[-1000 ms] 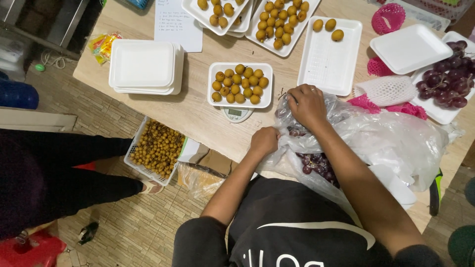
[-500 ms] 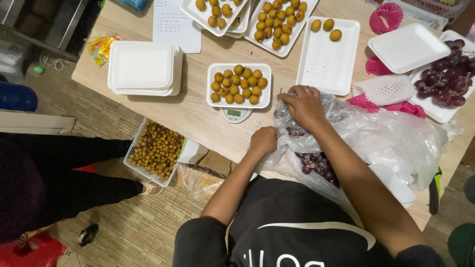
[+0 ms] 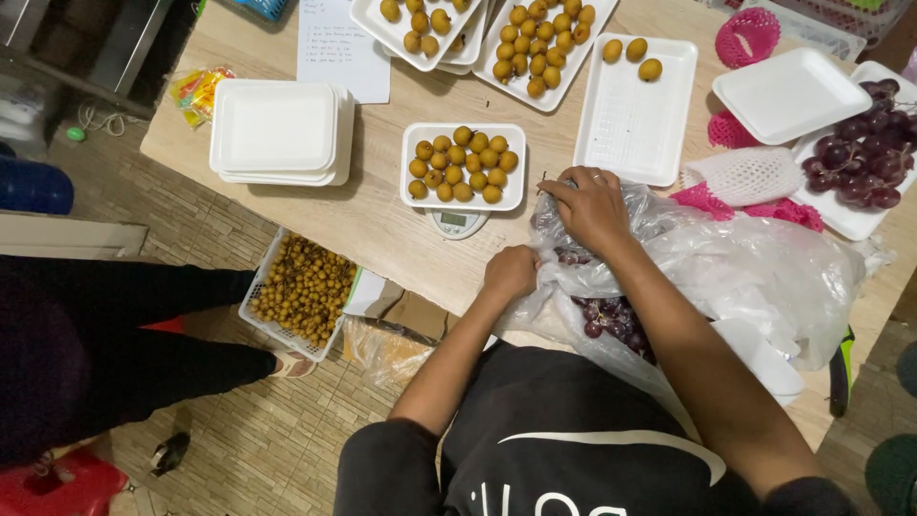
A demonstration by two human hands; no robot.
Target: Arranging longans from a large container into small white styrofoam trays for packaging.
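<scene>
Left hand (image 3: 510, 271) closed in a fist on the near edge of the clear plastic bag (image 3: 726, 268), pinching the film at the table's front edge. Right hand (image 3: 592, 205) at 1 o'clock from the left, fingers curled down and gripping the bag's bunched mouth; whether anything else sits under the palm, cannot tell. Hands near each other but apart, both clamped on the same bag. Bag sprawled over the wooden table (image 3: 382, 220) at 3 o'clock from the hands, with dark red grapes (image 3: 607, 320) showing through it at 5 o'clock from the left hand.

At 11 o'clock from the right hand, a white tray of small yellow-brown fruit (image 3: 462, 162) resting on a small scale (image 3: 457, 222). At 12 o'clock, a long white tray (image 3: 635, 119) holding three of the same fruit at its far end. At 3 o'clock, white foam netting (image 3: 747, 175) on pink netting. Far at 9 o'clock, a stack of empty white trays (image 3: 277, 129). Below the table edge, a basket of fruit (image 3: 301, 287) on the floor.
</scene>
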